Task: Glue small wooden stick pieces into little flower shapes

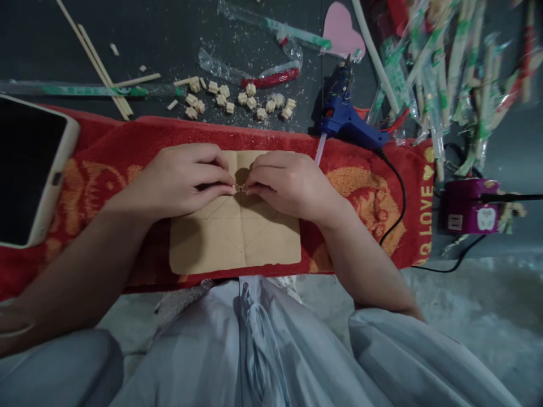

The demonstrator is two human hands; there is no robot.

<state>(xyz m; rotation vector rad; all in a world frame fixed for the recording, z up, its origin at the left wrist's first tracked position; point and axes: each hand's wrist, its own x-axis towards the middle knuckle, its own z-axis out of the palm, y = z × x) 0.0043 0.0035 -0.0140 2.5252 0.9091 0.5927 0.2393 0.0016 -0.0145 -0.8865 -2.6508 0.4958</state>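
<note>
My left hand [199, 178] and my right hand [286, 181] meet fingertip to fingertip over a tan sheet of paper [220, 243]. Between the pinched fingers of both is a tiny pale wooden piece [240, 189], mostly covered, so its exact shape is unclear. Faint pencil lines and a centre crease mark the sheet, which lies on a red patterned towel [148, 271]. Beyond the towel's far edge are several short bundles of cut wooden sticks [221, 100].
A blue glue gun [354, 124] lies right of my hands, its cord looping over the towel. Wrapped chopsticks [449, 73] pile up at far right, near a purple box [470, 206]. A phone [31, 169] lies left. Bare chopsticks [99, 65] and a pink heart [341, 31] lie behind.
</note>
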